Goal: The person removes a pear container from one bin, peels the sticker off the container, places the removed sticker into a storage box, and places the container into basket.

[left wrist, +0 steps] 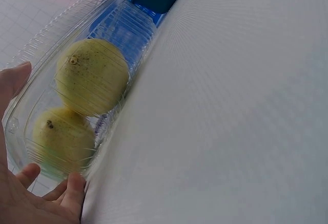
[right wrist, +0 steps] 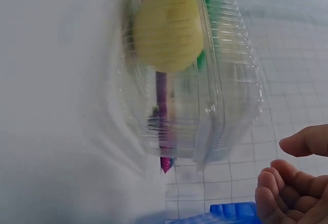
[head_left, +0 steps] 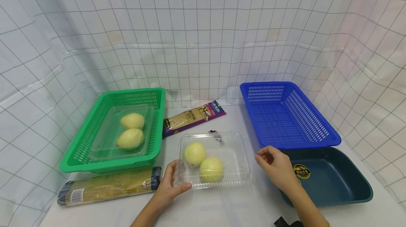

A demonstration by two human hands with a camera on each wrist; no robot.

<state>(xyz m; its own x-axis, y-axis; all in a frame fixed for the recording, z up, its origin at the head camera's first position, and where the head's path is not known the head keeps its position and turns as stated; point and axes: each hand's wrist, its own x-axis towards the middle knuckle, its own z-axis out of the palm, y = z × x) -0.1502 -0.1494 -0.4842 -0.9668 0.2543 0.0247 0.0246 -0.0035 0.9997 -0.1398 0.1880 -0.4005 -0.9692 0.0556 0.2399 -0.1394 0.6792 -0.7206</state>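
At the near middle of the white bench (head_left: 241, 206) lay a clear plastic clamshell box (head_left: 212, 158), its long axis running from nine to three o'clock, with two pale yellow-green fruits (head_left: 203, 161) inside. The left hand (head_left: 168, 184) was the nearer one: it held the box's near-left corner, thumb curled over the ribbed lid edge and the other fingers (left wrist: 66, 193) tucked under the base, as the left wrist view showed. The right hand (head_left: 276, 167) sat just beside the box at its three o'clock side, apart from it; its fingers (right wrist: 287, 188) were loosely curled and pinched nothing. From those fingers the box lay toward nine o'clock.

The box was thin, glossy and see-through, with ridged walls and rounded corners; it looked light and apt to flex. The fruits were round, matte and faintly speckled, one with a small brown stem scar, and they touched each other.

At ten o'clock stood a green slotted plastic basket (head_left: 79, 149) holding a second clear box with two similar fruits. At two o'clock a blue slotted basket (head_left: 317, 139) lay bare inside, and at three o'clock sat a smooth dark teal tray (head_left: 355, 191). A long crinkly noodle packet (head_left: 108, 186) lay at nine o'clock, and a smaller purple packet (head_left: 193, 116) at twelve.
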